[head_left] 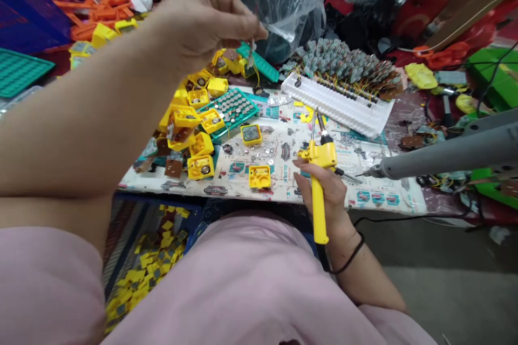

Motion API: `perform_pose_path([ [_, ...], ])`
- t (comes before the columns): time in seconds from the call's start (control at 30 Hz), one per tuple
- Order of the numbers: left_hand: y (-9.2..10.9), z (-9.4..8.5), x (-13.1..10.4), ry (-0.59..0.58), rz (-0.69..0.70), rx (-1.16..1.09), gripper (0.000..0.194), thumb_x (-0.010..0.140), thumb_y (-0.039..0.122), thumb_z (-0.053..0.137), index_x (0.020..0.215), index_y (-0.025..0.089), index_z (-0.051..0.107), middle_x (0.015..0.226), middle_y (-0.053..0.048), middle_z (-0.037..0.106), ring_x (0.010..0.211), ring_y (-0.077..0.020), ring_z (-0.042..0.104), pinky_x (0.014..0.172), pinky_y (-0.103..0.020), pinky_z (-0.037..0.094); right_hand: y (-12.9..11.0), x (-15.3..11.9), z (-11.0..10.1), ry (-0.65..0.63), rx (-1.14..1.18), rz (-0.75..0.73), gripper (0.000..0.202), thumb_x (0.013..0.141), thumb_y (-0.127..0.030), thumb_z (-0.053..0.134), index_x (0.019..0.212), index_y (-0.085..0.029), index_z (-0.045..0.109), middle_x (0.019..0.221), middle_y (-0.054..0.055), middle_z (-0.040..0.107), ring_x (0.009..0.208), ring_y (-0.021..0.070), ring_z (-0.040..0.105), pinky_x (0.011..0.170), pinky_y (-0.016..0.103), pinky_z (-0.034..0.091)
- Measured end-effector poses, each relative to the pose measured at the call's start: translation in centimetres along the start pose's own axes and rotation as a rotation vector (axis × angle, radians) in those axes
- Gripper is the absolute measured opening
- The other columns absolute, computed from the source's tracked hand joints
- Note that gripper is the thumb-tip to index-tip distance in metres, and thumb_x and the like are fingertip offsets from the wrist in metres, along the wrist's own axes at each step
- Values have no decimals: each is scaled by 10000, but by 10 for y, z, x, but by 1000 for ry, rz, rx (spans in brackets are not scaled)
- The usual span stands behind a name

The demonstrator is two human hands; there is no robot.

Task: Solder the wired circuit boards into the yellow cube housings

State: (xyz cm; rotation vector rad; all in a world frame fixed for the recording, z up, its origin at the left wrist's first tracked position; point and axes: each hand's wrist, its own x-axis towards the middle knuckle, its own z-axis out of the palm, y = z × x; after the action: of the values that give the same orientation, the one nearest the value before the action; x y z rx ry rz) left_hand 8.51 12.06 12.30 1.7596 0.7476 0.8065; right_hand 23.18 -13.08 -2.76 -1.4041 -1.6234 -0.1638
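Note:
My left hand (pixel 226 24) is raised above the back of the table, fingers pinched on a small wired part (pixel 251 56) that dangles below the fingertips. What exactly it is stays too small to tell. Yellow and tool-shaped, a soldering gun (pixel 321 194) is in my right hand (pixel 334 194), its metal tip pointing away from me over the table. To the left of that hand lies an open yellow case (pixel 259 177). Behind it sits another yellow case (pixel 251 134) with a grey part inside. A green tray (pixel 234 110) of round metal pieces stands farther back.
Several yellow cases (pixel 201 167) pile up at the left. A white rack (pixel 335 105) with wired boards stands at the back right. A grey tool arm (pixel 445 153) reaches in from the right. Below the table edge is a bin of yellow parts (pixel 149 269).

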Motion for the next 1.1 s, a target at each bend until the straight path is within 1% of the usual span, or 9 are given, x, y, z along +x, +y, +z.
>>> perform_pose_path([
  [0.07,-4,-6,-28,-44,-6,-130,117,808,137,609,716,134,537,618,69,603,707,-65,637,793,-260,438,-2,0,3,-51,13,2,341,868,-232,743,1167,-218,580,1089,86,769,974,210,751,863,314,620],
  [0.17,-21,-7,-74,-95,-167,-1,134,883,205,592,804,99,573,612,59,592,628,-39,596,757,-308,457,-3,0,12,-139,28,-7,501,822,-376,791,1226,-218,541,1158,113,741,1032,246,733,876,347,618],
  [0.27,-44,-1,-112,-350,-403,159,311,877,433,645,856,124,647,588,0,625,523,-65,541,587,-282,449,-4,0,26,-249,55,-64,605,804,-485,783,1276,-233,500,1179,110,722,1063,275,714,902,403,608],
  [0.37,-65,10,-133,-541,-391,298,247,825,394,634,869,156,686,515,2,615,426,-99,516,472,-252,398,-6,2,37,-340,87,-92,539,865,-410,733,1314,-243,484,1187,91,712,1063,258,701,932,396,587],
  [0.53,-77,28,-143,-412,-108,679,192,803,256,610,923,184,741,685,8,724,680,-131,669,668,-216,457,-9,3,36,-290,26,-117,468,890,-430,700,1280,-252,513,1107,68,732,1007,249,705,924,397,575],
  [0.7,-77,35,-143,-418,-32,743,206,830,247,581,902,193,766,708,1,728,723,-144,679,712,-228,460,-13,2,23,-189,-59,-103,578,815,-541,749,1258,-251,516,1143,70,728,1045,264,700,912,393,569],
  [0.87,-75,32,-139,-376,-33,692,223,825,291,566,885,184,753,728,9,727,784,-142,689,736,-212,456,-28,-5,41,-168,-246,-3,747,733,-738,704,1248,-220,546,1074,107,708,1018,315,659,862,420,543],
  [1.0,-74,24,-135,-409,-52,686,245,821,305,566,911,167,748,710,0,721,714,-135,665,688,-214,446,-28,-6,55,-252,-260,15,591,865,-564,684,1313,-212,522,1070,110,693,1011,303,657,847,399,540],
  [1.1,-77,21,-137,-451,-68,717,246,818,299,567,929,167,743,697,6,715,668,-124,643,664,-208,436,-15,1,47,-351,-132,-62,488,915,-402,660,1337,-207,510,1079,94,711,953,275,689,809,383,566],
])
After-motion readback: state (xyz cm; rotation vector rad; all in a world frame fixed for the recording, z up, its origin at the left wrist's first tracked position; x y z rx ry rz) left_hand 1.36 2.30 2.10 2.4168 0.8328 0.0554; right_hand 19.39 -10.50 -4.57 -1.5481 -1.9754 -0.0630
